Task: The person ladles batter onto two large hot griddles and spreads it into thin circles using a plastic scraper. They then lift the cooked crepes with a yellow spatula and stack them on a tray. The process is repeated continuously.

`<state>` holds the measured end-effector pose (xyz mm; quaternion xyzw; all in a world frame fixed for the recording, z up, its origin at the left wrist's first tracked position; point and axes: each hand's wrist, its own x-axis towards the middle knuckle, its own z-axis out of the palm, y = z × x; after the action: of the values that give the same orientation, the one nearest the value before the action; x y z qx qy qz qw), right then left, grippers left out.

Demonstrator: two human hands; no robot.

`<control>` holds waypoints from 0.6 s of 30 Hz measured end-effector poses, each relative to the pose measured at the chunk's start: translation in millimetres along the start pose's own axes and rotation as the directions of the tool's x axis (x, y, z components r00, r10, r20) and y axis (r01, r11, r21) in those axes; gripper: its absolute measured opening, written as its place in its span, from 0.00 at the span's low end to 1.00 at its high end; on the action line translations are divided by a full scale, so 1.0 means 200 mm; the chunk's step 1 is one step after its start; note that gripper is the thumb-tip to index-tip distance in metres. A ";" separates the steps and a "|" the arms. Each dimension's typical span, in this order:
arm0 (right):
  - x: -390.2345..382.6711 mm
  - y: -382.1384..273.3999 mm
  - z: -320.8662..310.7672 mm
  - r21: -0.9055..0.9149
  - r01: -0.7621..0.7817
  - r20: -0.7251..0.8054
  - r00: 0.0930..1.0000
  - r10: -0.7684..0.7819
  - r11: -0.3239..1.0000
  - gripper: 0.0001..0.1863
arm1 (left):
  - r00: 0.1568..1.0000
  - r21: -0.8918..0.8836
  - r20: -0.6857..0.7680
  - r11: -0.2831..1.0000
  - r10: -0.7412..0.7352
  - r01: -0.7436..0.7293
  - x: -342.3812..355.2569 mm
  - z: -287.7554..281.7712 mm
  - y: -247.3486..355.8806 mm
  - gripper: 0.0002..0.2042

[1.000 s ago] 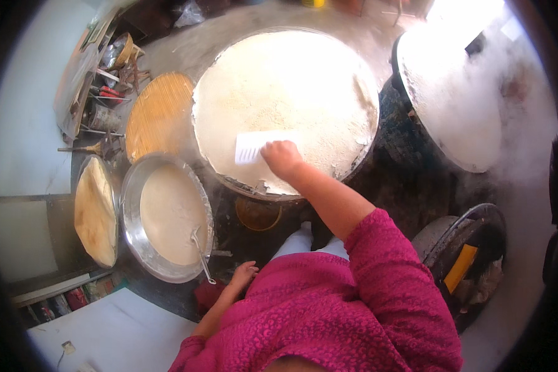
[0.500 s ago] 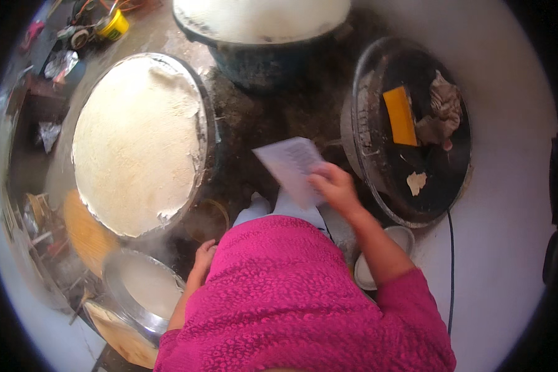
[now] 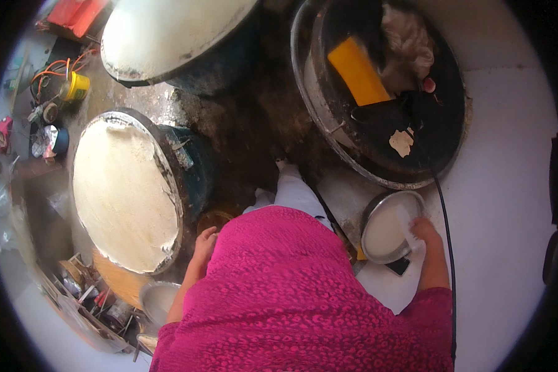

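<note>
My right hand grips a white translucent plastic scraper at the right rim of a small metal bowl of milky liquid; the scraper partly hides the liquid. My left hand hangs beside my pink top with loosely bent fingers apart and nothing visible in them. Left of it stands a large round griddle coated with a cream-coloured layer, its edge ragged.
A second coated griddle lies ahead. At right, a black round lid bears a yellow board and crumpled cloth; a cable runs down from it. A yellow bucket, wooden disc and clutter line the left.
My body has turned right, away from the first coated griddle. My right hand has carried the scraper from that griddle's surface across to the small bowl at the right.
</note>
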<state>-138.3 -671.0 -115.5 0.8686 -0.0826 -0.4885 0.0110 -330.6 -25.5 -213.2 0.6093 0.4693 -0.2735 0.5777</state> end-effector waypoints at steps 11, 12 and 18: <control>0.21 -1.74 -0.66 -0.236 0.805 -0.771 0.186 -0.609 0.545 0.23 | 0.997 -0.121 -0.058 0.992 -0.048 0.040 -0.06 0.03 -0.01 0.20; 0.28 -1.80 -0.75 -0.282 0.752 -0.791 0.169 -0.588 0.595 0.31 | 0.991 -0.240 -0.067 0.966 -0.113 0.094 -0.08 0.02 0.00 0.21; 0.51 -1.86 -0.90 -0.210 0.260 -0.844 0.439 -0.309 0.942 0.42 | 0.972 -0.430 -0.206 0.903 -0.114 0.015 -0.22 0.09 0.02 0.22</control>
<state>115.9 -330.7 -146.0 0.9954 0.0933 0.0183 -0.0101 -341.9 -52.8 -176.4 0.4799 0.6003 -0.1125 0.6298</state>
